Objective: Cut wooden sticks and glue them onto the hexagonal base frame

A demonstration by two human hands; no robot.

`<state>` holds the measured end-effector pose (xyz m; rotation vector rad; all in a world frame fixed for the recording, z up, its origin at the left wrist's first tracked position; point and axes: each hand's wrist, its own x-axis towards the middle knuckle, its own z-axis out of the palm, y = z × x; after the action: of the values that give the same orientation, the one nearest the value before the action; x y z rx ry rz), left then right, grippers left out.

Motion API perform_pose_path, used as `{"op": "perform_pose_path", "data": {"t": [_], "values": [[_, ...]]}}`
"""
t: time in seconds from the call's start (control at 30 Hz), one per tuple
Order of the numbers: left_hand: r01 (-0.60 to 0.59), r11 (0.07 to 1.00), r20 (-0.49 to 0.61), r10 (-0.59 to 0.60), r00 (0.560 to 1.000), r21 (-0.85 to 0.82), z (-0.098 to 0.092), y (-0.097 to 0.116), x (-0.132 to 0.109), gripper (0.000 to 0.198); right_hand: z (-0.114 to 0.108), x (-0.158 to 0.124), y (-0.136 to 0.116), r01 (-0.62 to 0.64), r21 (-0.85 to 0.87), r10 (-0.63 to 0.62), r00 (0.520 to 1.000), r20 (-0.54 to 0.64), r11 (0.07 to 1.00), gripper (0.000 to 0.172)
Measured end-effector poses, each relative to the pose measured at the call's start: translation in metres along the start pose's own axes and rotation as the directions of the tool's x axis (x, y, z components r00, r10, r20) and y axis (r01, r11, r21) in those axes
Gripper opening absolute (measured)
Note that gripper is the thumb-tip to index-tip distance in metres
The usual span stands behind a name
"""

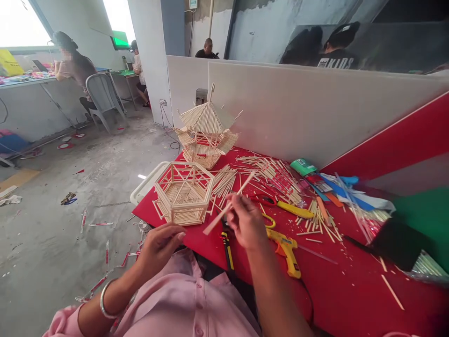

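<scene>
**Pale wooden stick (246,182) held in the right hand (245,222) above a red-covered table (336,299)**

In the head view, the right hand's thumb and fingers are closed around the stick, which slants over the table's near edge, its upper end pointing away from the wearer and its lower end blurred. The left hand (159,245) is near the table edge, fingers curled and thumb close to the index fingertip; whether they pinch anything small, I cannot tell. A silver-coloured bangle (103,299) circles that wrist.

Just beyond the left hand stands an open hexagonal frame of pale wooden sticks (189,204). Behind it rises a tiered, pagoda-like stick model with a pointed roof (205,119). Loose pale sticks (224,181) lie right of the frame. Near the right forearm rests a yellow hot-glue gun (289,255); black-and-yellow-handled pliers (228,250) lie between the hands, at the table edge. At far left, a person in a dark top (82,68) sits on a grey plastic chair (101,91).
</scene>
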<state>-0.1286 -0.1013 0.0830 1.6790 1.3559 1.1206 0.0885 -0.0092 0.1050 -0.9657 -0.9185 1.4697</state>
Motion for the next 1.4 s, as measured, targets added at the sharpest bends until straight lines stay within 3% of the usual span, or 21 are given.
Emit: {"op": "perform_pose_path", "data": {"t": [0.07,0.13,0.23,0.3,0.37,0.47,0.57,0.7,0.83,1.13,1.4], "values": [[-0.127,0.988,-0.022,0.130,0.991,0.089,0.001,0.016,0.011,0.018,0.014,-0.020,0.007,-0.030,-0.055,0.036,0.993,0.110,0.998,0.033],[-0.161,0.963,-0.089,0.184,0.979,0.216,0.007,0.027,0.021,0.013,0.023,-0.033,0.014,-0.031,-0.139,0.059,0.978,0.202,0.990,0.032],[-0.178,0.895,-0.157,0.261,0.953,0.409,0.019,0.035,0.031,0.009,0.025,-0.040,0.018,-0.015,-0.173,0.050,0.979,0.199,0.985,0.032],[-0.245,0.885,-0.092,0.304,0.948,0.396,0.026,0.036,0.034,0.009,0.020,-0.041,0.017,-0.009,-0.158,0.038,0.983,0.181,0.987,0.032],[-0.274,0.922,-0.019,0.290,0.957,0.274,0.031,0.036,0.033,0.014,0.015,-0.041,0.017,0.003,-0.182,0.033,0.980,0.197,0.983,0.031],[-0.243,0.952,-0.044,0.255,0.966,0.185,0.032,0.033,0.029,0.019,0.005,-0.041,0.018,0.032,-0.259,0.021,0.980,0.200,0.965,0.032],[-0.266,0.928,-0.123,0.305,0.944,0.260,0.017,0.028,0.025,0.021,-0.008,-0.042,0.022,0.045,-0.322,0.010,0.986,0.167,0.946,0.040],[-0.230,0.887,-0.170,0.318,0.933,0.401,-0.017,0.022,0.027,0.015,-0.025,-0.041,0.027,0.071,-0.489,0.014,0.986,0.168,0.870,0.035],[-0.200,0.840,-0.166,0.321,0.932,0.504,-0.042,0.017,0.039,0.017,-0.024,-0.037,0.034,0.144,-0.586,-0.055,0.984,0.167,0.798,0.032],[-0.288,0.786,0.010,0.337,0.941,0.547,-0.059,0.009,0.060,0.025,-0.003,-0.017,0.053,0.313,-0.756,-0.236,0.948,0.213,0.575,0.028],[-0.290,0.815,0.048,0.309,0.950,0.502,-0.070,0.002,0.070,0.023,0.002,-0.013,0.057,0.293,-0.798,-0.244,0.951,0.189,0.526,0.028]]}}
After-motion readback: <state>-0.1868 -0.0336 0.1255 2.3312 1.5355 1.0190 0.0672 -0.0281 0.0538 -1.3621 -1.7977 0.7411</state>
